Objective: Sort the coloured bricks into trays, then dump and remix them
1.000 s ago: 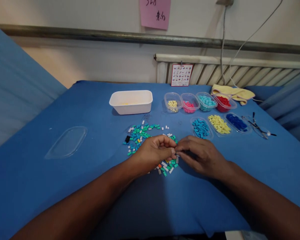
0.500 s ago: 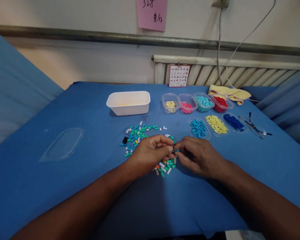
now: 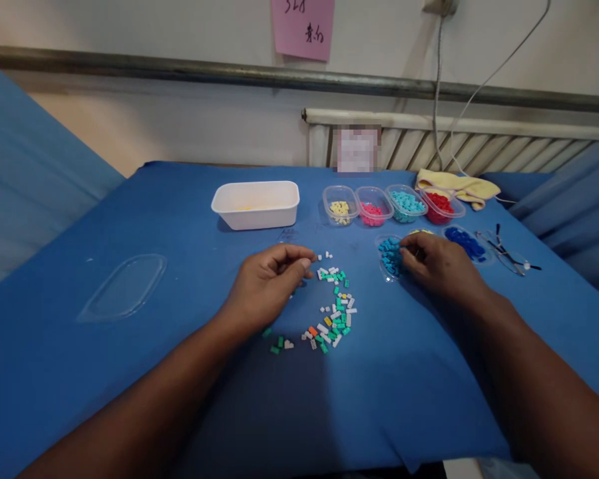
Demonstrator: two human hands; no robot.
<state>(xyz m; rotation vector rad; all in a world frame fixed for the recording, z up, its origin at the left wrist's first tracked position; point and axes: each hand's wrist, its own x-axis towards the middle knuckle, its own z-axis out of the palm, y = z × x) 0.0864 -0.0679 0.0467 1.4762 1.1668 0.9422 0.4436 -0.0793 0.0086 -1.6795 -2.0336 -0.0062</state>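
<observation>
While loose bricks, mostly green and white, lay scattered on the blue-covered table, blue bricks sat in a shallow clear tray to their right. Right hand was at that tray's right side, fingers curled toward the blue bricks; could not tell whether its grip pinched one. Left hand hid part of the loose bricks, thumb and forefinger close together; any held piece was indiscernible. Farther right: dark blue bricks, then glasses. Behind stood four clear tubs and a white tub.
</observation>
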